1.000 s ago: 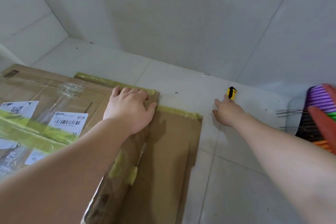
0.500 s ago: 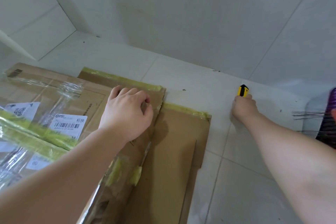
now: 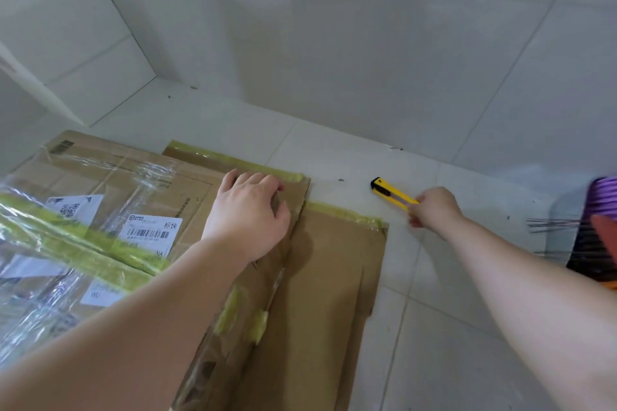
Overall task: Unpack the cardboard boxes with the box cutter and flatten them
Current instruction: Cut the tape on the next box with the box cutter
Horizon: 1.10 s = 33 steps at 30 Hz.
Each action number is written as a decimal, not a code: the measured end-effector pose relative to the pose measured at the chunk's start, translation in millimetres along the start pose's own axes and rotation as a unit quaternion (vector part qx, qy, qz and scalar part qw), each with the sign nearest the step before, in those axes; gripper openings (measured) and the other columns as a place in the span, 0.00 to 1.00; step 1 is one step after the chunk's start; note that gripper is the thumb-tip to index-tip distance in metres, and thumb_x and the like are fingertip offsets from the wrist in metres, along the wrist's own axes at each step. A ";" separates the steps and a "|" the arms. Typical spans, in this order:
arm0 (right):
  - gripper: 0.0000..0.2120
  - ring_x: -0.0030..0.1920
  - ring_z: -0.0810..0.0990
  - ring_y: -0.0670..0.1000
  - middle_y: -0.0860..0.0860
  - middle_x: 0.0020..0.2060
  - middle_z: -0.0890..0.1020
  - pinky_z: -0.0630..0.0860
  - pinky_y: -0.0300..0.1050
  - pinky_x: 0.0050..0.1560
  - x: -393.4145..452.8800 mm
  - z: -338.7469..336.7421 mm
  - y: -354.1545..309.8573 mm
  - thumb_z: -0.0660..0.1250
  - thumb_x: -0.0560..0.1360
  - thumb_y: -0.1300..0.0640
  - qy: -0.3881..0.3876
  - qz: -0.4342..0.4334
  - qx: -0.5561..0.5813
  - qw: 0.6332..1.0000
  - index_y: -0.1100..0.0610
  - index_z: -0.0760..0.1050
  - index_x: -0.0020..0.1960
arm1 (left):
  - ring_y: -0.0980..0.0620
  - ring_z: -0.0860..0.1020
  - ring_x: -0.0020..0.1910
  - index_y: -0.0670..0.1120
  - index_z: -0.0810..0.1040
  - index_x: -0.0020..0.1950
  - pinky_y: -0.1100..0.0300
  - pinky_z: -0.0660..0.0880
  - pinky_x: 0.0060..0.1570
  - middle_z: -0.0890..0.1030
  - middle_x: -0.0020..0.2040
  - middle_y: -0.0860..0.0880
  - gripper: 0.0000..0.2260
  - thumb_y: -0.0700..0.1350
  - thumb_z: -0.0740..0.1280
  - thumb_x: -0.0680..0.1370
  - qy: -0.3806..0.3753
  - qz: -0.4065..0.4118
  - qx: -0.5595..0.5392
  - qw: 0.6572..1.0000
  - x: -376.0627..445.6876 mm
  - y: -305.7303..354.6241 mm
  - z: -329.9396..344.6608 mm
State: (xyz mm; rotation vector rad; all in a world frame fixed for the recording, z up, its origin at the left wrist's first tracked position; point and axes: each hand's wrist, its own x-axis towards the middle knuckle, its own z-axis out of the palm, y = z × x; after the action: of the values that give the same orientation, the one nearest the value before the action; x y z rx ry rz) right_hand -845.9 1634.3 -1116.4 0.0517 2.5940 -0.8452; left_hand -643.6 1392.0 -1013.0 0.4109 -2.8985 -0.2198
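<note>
White tiles: left hand (image 3: 248, 213) flat on "标快"-labelled cardboard (image 3: 320, 277), right hand (image 3: 434, 205) gripping cutter (image 3: 390, 192).

Your box cutter (image 3: 393, 192) is bright yellow with a black tip at its far end. The flattened cardboard (image 3: 327, 277) under you is plain brown, edged along its far side with strips of yellow-green tape (image 3: 344, 213). To the left, the box (image 3: 110, 177) is the same brown, crossed by a wide yellow-green band and glossy clear wrap, with white labels (image 3: 152, 233) printed in black barcodes and a QR square. The floor (image 3: 434, 327) is off-white tile with thin grey grout lines and a few dark specks. At the far right edge you see a broom (image 3: 597, 237), its bristles striped in purple, black and orange.
</note>
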 end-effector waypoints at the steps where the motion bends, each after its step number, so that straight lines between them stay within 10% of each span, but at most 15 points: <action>1: 0.05 0.33 0.82 0.56 0.61 0.34 0.82 0.78 0.43 0.36 -7.6 -4.8 -7.1 0.66 0.72 0.66 -0.013 -0.024 0.049 0.998 0.63 0.78 0.38 | 0.51 0.70 0.62 0.49 0.75 0.60 0.57 0.56 0.70 0.78 0.57 0.53 0.15 0.50 0.58 0.75 0.003 -0.005 -0.010 1.000 -2.3 0.8 -2.4; 8: 0.06 0.28 0.69 0.48 0.52 0.28 0.73 0.67 0.38 0.29 -88.2 -67.0 -77.8 0.73 0.71 0.63 -0.110 -0.190 0.250 0.943 0.58 0.77 0.38 | 0.53 0.69 0.63 0.49 0.73 0.65 0.64 0.63 0.57 0.75 0.61 0.52 0.16 0.51 0.62 0.78 -0.032 -0.038 -0.168 0.985 -17.7 8.6 -36.3; 12: 0.06 0.29 0.67 0.45 0.49 0.29 0.74 0.64 0.35 0.27 -146.6 -75.4 -124.8 0.74 0.69 0.60 -0.172 -0.230 0.336 0.897 0.55 0.79 0.36 | 0.66 0.77 0.42 0.55 0.76 0.60 0.78 0.67 0.39 0.81 0.45 0.63 0.12 0.51 0.65 0.77 -0.091 -0.036 -0.336 0.937 -24.9 27.7 -68.0; 15: 0.05 0.33 0.70 0.47 0.48 0.31 0.77 0.66 0.37 0.32 -189.7 -57.7 -152.1 0.74 0.69 0.59 -0.210 -0.258 0.357 0.873 0.54 0.80 0.35 | 0.58 0.74 0.26 0.50 0.80 0.49 0.69 0.70 0.31 0.79 0.29 0.57 0.05 0.48 0.65 0.78 -0.116 -0.013 -0.402 0.908 -31.7 36.1 -85.3; 20: 0.14 0.42 0.79 0.57 0.56 0.43 0.81 0.74 0.50 0.44 -232.6 -23.7 -156.5 0.69 0.70 0.47 -0.289 -0.246 0.388 0.840 0.53 0.79 0.52 | 0.50 0.77 0.27 0.41 0.79 0.42 0.56 0.78 0.34 0.79 0.27 0.48 0.10 0.44 0.65 0.79 -0.070 -0.090 -0.495 0.862 -46.1 18.0 -99.0; 27: 0.20 0.47 0.81 0.56 0.60 0.54 0.77 0.79 0.47 0.48 -245.8 2.2 -132.6 0.54 0.78 0.75 -0.487 -0.262 0.315 0.771 0.61 0.66 0.67 | 0.52 0.79 0.30 0.36 0.79 0.46 0.62 0.78 0.35 0.80 0.32 0.43 0.10 0.44 0.65 0.79 -0.037 -0.224 -0.639 0.735 -57.9 -20.9 -108.8; 33: 0.14 0.47 0.81 0.57 0.60 0.51 0.81 0.79 0.44 0.46 -243.4 7.9 -143.1 0.58 0.79 0.68 -0.467 -0.270 0.343 0.769 0.65 0.71 0.64 | 0.52 0.80 0.31 0.38 0.80 0.46 0.63 0.78 0.35 0.82 0.32 0.45 0.09 0.44 0.66 0.78 -0.029 -0.206 -0.628 0.750 -62.0 -30.2 -107.4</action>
State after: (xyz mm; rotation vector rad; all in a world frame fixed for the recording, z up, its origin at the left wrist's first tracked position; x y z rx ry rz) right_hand -643.0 1535.0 -946.9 -0.7439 1.2560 -1.4878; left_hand -553.6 1368.6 -925.5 0.7007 -1.9395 -2.0388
